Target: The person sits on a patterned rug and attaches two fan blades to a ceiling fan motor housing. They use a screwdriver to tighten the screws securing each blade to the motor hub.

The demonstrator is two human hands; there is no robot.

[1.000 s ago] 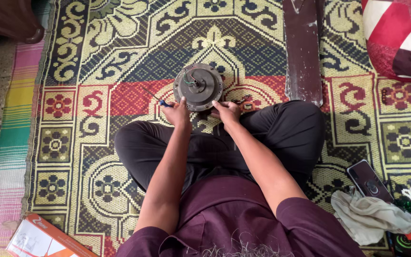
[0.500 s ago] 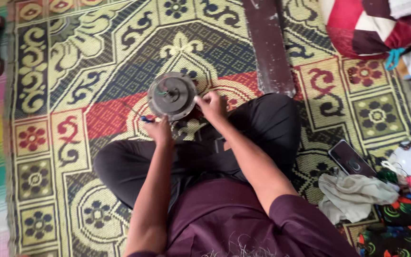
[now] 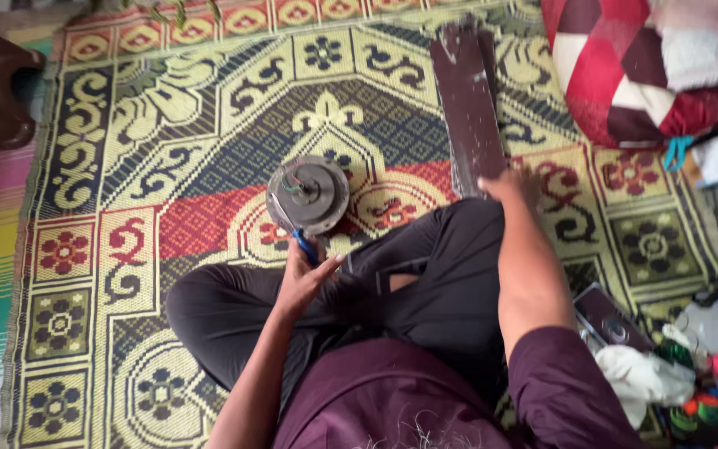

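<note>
Blue-handled screwdriver (image 3: 303, 246) sits clamped in the left hand (image 3: 305, 278), its tip at the round grey fan motor (image 3: 308, 194) lying on the mat (image 3: 168, 150) just ahead; right hand (image 3: 504, 185) rests fingers-spread on the brown fan blade's (image 3: 467, 100) near end.

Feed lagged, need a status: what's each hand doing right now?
Left hand: closed on a blue-handled screwdriver.
Right hand: on the fan blade; grip cannot be told.

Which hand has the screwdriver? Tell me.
The left hand: it holds the blue-handled screwdriver beside the round motor housing. The right hand rests at the brown fan blade.
</note>
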